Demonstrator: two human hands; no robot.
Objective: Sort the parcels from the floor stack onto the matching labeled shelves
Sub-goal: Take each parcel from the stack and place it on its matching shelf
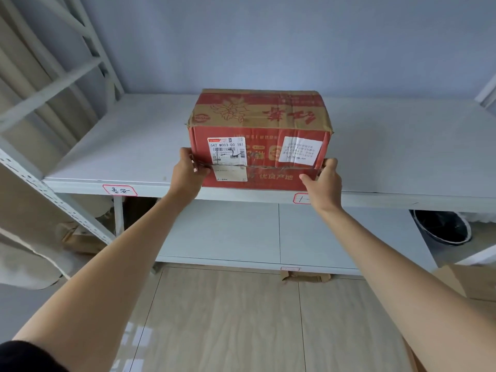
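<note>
I had both arms stretched toward the upper shelf (112, 146) of the white metal rack. The red-and-tan cardboard parcel (259, 138) sat on that shelf at its front edge, about twelve o'clock from me, with its printed top upside down to my view. My left hand (188, 171) was clamped on the parcel's lower left corner, fingers wrapped round the side and thumb on the front face. My right hand (323, 181) gripped the lower right corner the same way, thumb pressed on the red front. A white shipping label (227, 148) with a barcode faced me on the left of the front, and a second white sticker (300, 150) sat to its right. On the shelf's front rail, a handwritten red-bordered tag (120, 190) was at ten o'clock, well left of the parcel; another tag (302, 198) at one o'clock was partly hidden behind my right wrist. The lower shelf (228, 232) lay below, and a black bin (440, 226) stood at three o'clock.
</note>
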